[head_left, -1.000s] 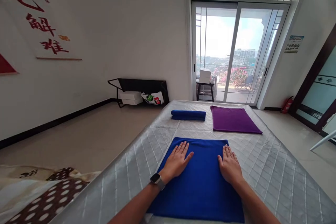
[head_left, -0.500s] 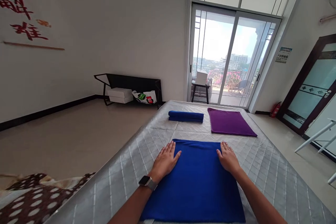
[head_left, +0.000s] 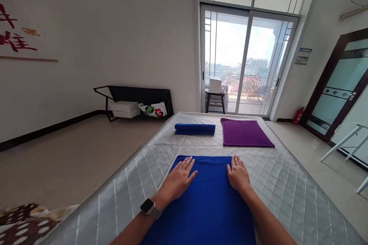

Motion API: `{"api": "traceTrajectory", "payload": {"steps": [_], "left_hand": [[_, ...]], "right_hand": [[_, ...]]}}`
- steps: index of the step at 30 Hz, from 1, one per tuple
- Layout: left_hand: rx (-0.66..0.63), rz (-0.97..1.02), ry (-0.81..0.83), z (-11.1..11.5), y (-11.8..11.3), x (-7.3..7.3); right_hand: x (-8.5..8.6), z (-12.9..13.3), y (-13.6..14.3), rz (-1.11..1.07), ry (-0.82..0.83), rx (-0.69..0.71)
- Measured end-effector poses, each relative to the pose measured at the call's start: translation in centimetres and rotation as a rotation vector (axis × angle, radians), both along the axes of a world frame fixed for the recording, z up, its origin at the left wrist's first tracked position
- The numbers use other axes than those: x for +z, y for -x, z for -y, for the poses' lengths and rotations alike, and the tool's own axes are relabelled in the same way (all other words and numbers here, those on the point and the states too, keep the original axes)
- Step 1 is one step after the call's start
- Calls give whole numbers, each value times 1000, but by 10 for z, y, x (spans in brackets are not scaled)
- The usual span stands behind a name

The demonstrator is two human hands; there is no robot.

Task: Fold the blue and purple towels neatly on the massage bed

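A blue cloth (head_left: 205, 203) lies spread flat on the silver quilted bed cover (head_left: 287, 183) in front of me. My left hand (head_left: 178, 178) rests open on its far left part, palm down, fingers stretched out. At the far right edge, my right hand (head_left: 238, 172) lies open and flat, partly on the cloth. Farther off, a rolled or folded blue cloth (head_left: 194, 129) sits on the cover. To its right is a purple cloth (head_left: 246, 133), laid out flat. The near edge of the blue cloth runs out of view.
A brown spotted fabric (head_left: 25, 224) shows at the lower left. A black rack (head_left: 138, 94) with white boxes (head_left: 125, 109) and a bag stands by the wall. Beyond the bed are glass sliding doors (head_left: 227, 61). White furniture legs (head_left: 340, 143) stand on the right.
My left hand has slid inward from the left edge onto the blue cloth. My right hand stays at the far right edge. The view has turned slightly to the right.
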State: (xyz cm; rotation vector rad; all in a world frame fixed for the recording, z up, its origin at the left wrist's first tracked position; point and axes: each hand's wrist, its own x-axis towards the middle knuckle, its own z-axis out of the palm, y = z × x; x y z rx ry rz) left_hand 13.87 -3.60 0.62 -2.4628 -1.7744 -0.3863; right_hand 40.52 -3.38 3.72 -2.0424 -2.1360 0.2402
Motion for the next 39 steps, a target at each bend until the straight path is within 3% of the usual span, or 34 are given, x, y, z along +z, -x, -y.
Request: {"api": "traceTrajectory", "payload": {"steps": [3,6,9,12,19,22,31,39], "left_hand": [[-227,34,-31,0,-58,10],[-329,53,-28,-9,-114,13],[-352,54,11,-22,-137,8],[-323,58,51,-30,-120,0],[76,29,154,-36,10,-10],[148,39,174,-38,42,-12],[155,53,194,-35,35,-8],[150,82,125,-38,36,-14]], "right_hand": [[-1,0,-1,6,-18,12],[-5,-1,-4,15,-31,43],[-7,-2,-5,29,-22,68],[-5,-2,-4,18,-17,46],[0,1,0,-51,4,1],[2,2,0,-44,9,-5],[6,3,-1,40,11,2],[10,7,-1,77,28,48]]}}
